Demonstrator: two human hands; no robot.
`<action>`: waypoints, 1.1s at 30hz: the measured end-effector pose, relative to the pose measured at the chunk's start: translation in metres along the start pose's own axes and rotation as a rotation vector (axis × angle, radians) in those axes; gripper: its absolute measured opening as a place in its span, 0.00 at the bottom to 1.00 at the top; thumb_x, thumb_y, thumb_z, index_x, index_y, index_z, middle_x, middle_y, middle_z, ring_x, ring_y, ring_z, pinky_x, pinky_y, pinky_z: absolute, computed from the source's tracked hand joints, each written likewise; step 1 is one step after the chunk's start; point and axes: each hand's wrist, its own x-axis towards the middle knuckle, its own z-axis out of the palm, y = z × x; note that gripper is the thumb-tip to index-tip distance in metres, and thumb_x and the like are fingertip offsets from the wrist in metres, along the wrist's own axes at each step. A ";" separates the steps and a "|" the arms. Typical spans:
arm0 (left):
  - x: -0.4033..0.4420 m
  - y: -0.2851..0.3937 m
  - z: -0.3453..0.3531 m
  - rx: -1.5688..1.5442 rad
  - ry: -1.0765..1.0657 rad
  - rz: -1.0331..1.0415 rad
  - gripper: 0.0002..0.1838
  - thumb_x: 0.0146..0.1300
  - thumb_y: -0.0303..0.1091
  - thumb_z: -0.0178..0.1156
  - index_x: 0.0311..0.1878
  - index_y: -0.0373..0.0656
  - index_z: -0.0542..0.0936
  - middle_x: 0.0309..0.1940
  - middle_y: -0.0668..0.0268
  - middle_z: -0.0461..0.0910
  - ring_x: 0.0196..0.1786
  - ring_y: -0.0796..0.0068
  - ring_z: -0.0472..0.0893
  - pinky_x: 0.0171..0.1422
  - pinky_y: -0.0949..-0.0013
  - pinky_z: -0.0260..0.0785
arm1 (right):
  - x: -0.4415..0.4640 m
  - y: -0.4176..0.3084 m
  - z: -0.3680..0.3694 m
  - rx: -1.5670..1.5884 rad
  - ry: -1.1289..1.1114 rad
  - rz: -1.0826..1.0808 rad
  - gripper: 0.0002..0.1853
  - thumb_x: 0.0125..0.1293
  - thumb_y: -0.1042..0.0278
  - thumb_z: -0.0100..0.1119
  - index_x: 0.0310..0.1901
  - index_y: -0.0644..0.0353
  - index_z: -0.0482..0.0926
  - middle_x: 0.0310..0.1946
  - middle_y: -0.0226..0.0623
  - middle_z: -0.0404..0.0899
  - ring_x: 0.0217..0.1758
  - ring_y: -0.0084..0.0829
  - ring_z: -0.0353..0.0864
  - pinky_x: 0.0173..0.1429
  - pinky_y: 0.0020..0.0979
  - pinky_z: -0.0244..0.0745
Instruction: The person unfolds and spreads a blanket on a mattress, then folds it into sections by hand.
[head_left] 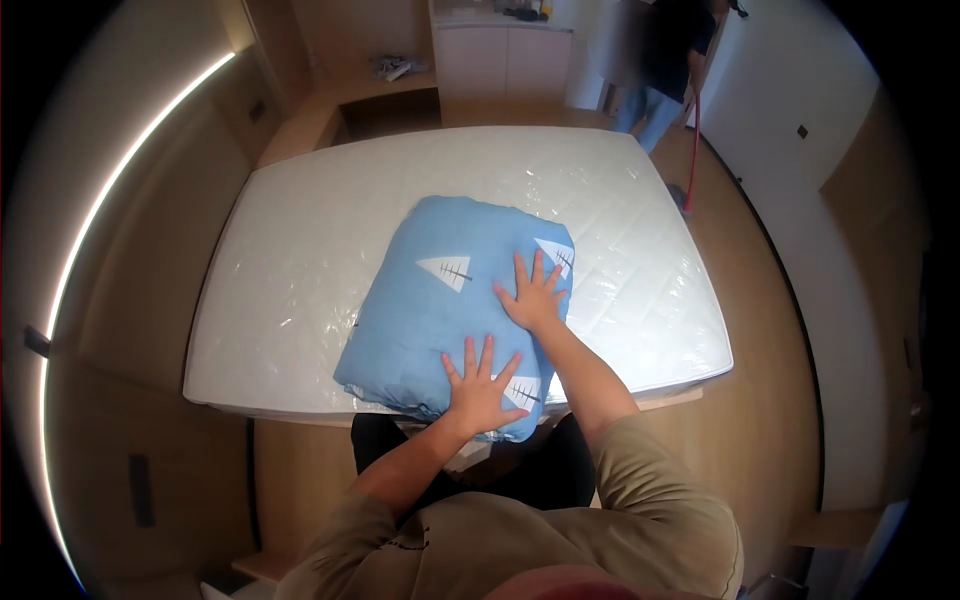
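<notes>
A folded blue quilt [410,310] with white tree prints lies near the front edge of a mattress [270,280] wrapped in clear plastic. Its near end hangs slightly past the mattress edge, above my legs. My left hand [481,393] rests flat on the near part of the quilt, fingers spread. Farther up and to the right, my right hand [535,295] presses on the quilt's right side, also with fingers apart. Neither hand grips the cloth.
Beyond the mattress's far right corner stands a person [670,60] with a red-handled mop [694,150]. A white cabinet [505,60] and a wooden ledge [300,130] line the back. A light strip [120,175] runs along the left wall. Wooden floor [770,400] shows at right.
</notes>
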 end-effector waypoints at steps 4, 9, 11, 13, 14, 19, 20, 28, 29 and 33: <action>-0.022 0.012 -0.036 0.000 -0.082 0.035 0.61 0.39 0.77 0.63 0.77 0.62 0.56 0.77 0.42 0.39 0.77 0.30 0.34 0.65 0.16 0.24 | -0.016 0.064 0.011 0.456 0.291 -0.318 0.37 0.63 0.47 0.60 0.69 0.56 0.63 0.75 0.52 0.52 0.76 0.55 0.52 0.74 0.57 0.53; -0.055 0.025 -0.052 0.075 -0.102 0.116 0.59 0.38 0.70 0.70 0.76 0.63 0.58 0.77 0.47 0.44 0.77 0.33 0.38 0.67 0.17 0.29 | -0.077 0.170 0.106 0.623 0.399 0.377 0.16 0.70 0.60 0.53 0.47 0.68 0.75 0.32 0.43 0.80 0.41 0.36 0.82 0.44 0.36 0.77; -0.057 0.023 -0.040 0.122 -0.006 0.149 0.57 0.38 0.61 0.74 0.75 0.63 0.60 0.76 0.46 0.47 0.76 0.33 0.43 0.67 0.18 0.35 | -0.103 0.209 0.176 0.639 -0.201 0.413 0.18 0.70 0.58 0.51 0.46 0.67 0.75 0.31 0.42 0.80 0.39 0.36 0.82 0.31 0.37 0.77; -0.054 0.015 -0.019 0.176 0.112 0.190 0.55 0.38 0.52 0.76 0.74 0.63 0.62 0.75 0.47 0.50 0.75 0.33 0.47 0.67 0.20 0.40 | -0.158 0.147 0.140 0.691 -0.377 0.555 0.26 0.68 0.53 0.46 0.41 0.75 0.80 0.37 0.58 0.83 0.38 0.50 0.84 0.47 0.45 0.77; -0.052 0.009 -0.006 0.207 0.181 0.214 0.55 0.38 0.48 0.76 0.74 0.63 0.62 0.74 0.47 0.51 0.75 0.34 0.49 0.67 0.21 0.42 | -0.140 0.214 0.261 0.843 -0.387 0.490 0.30 0.70 0.47 0.44 0.46 0.72 0.81 0.40 0.55 0.83 0.45 0.47 0.82 0.51 0.47 0.75; -0.042 0.013 0.000 0.145 0.235 0.240 0.51 0.39 0.36 0.74 0.72 0.64 0.65 0.72 0.51 0.57 0.73 0.39 0.56 0.68 0.26 0.49 | -0.182 0.155 0.203 1.698 -0.447 0.843 0.34 0.71 0.46 0.46 0.59 0.76 0.72 0.50 0.50 0.80 0.55 0.43 0.79 0.57 0.46 0.73; -0.041 0.013 -0.002 0.135 0.232 0.230 0.50 0.40 0.34 0.73 0.72 0.63 0.65 0.72 0.52 0.58 0.73 0.40 0.57 0.68 0.28 0.49 | -0.176 0.163 0.225 1.874 -0.492 0.801 0.33 0.70 0.47 0.48 0.59 0.76 0.71 0.50 0.49 0.80 0.55 0.43 0.79 0.57 0.44 0.74; -0.035 -0.105 -0.082 -0.209 0.431 0.157 0.37 0.49 0.22 0.61 0.67 0.54 0.72 0.64 0.60 0.74 0.65 0.56 0.73 0.68 0.63 0.67 | -0.137 0.139 0.111 1.211 -0.177 0.370 0.29 0.59 0.60 0.71 0.56 0.72 0.75 0.47 0.46 0.83 0.48 0.35 0.83 0.54 0.35 0.78; -0.042 -0.134 -0.108 -0.329 0.525 0.017 0.34 0.50 0.20 0.57 0.65 0.51 0.74 0.61 0.55 0.76 0.63 0.54 0.75 0.68 0.62 0.67 | -0.123 0.137 0.079 1.174 -0.149 0.309 0.29 0.59 0.60 0.71 0.56 0.71 0.76 0.47 0.46 0.83 0.48 0.35 0.83 0.55 0.34 0.78; -0.124 -0.307 -0.128 -0.729 0.884 -0.242 0.26 0.55 0.18 0.47 0.60 0.33 0.75 0.53 0.56 0.80 0.55 0.66 0.79 0.62 0.66 0.69 | -0.069 0.203 -0.011 1.086 -0.047 0.216 0.30 0.57 0.60 0.74 0.55 0.72 0.75 0.46 0.46 0.83 0.46 0.35 0.83 0.52 0.35 0.80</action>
